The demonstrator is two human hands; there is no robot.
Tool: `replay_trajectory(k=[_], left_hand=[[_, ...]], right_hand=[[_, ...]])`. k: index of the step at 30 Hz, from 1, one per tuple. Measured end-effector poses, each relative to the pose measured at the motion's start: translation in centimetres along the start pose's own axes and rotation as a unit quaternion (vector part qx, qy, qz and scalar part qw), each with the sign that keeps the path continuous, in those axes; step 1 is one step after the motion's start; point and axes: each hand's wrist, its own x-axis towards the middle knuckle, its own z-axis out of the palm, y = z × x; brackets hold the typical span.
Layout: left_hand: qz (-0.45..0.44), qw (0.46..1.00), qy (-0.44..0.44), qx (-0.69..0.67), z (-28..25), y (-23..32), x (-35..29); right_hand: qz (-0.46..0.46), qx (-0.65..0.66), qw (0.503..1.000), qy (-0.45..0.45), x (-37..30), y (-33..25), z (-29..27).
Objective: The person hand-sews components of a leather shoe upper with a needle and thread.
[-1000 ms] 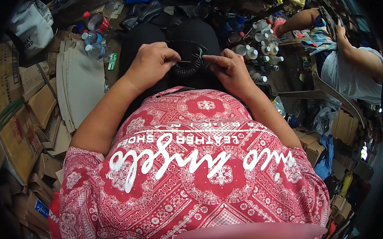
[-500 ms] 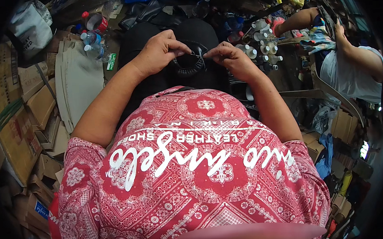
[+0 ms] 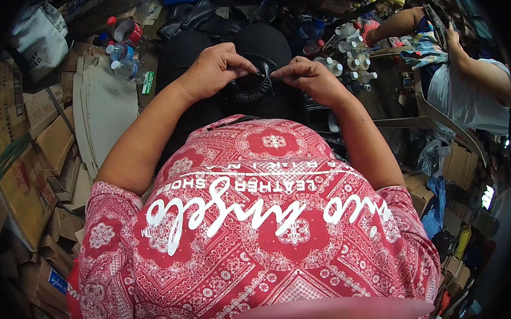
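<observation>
A black leather shoe piece (image 3: 251, 94) with a pleated, rounded edge lies across my thighs, between my two hands. It looks like a shoe upper. My left hand (image 3: 219, 70) comes from the left with thumb and forefinger pinched over the piece's opening. A thin pale sliver, perhaps a needle or thread, shows at those fingertips. From the other side my right hand (image 3: 309, 78) pinches close to the piece's right edge, its other fingers curled. What its fingertips grip is too small to make out. The two sets of fingertips are a small gap apart.
Flattened cardboard (image 3: 106, 118) and boxes (image 3: 52, 135) are stacked at my left. Plastic bottles (image 3: 126, 68) lie beyond them. Several white-capped bottles (image 3: 354, 56) stand at the right. Black shoes (image 3: 193, 18) lie ahead. Another person in a white shirt (image 3: 466, 93) sits at the far right.
Hardly anything differs. My left fingertips have shifted slightly to the right and down over the shoe piece, while the right hand keeps almost the same place.
</observation>
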Motion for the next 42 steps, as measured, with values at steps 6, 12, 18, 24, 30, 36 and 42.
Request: replay_trajectory(k=[6,12,18,24,30,36,42], left_hand=[[0.007,0.996,-0.052,-0.066,0.0,-1.2,1.4],[0.056,0.993,-0.103,0.01,-0.8,-0.3,3.2],[0.036,0.997,-0.043,0.06,-1.2,1.8,0.3],[-0.125,0.982,-0.018,-0.138,-0.3,0.9,-0.4],[-0.146,0.968,-0.006,-0.202,1.2,0.3,0.2],[-0.139,0.978,-0.014,-0.158,1.7,0.6,0.9],[-0.028,0.995,-0.065,0.073,-0.6,3.1,1.9]], right_hand=[[0.006,0.02,0.999,-0.042,0.6,0.3,-0.5],[0.004,0.027,0.997,-0.067,2.1,0.8,-0.8],[0.02,0.027,0.999,-0.018,0.6,-0.4,0.4],[0.061,0.201,0.978,0.016,0.5,0.1,1.5],[0.059,0.202,0.977,0.04,0.7,0.2,2.0],[0.053,0.133,0.986,0.08,1.0,-1.5,2.5],[0.036,0.071,0.997,0.022,1.8,-1.5,1.9]])
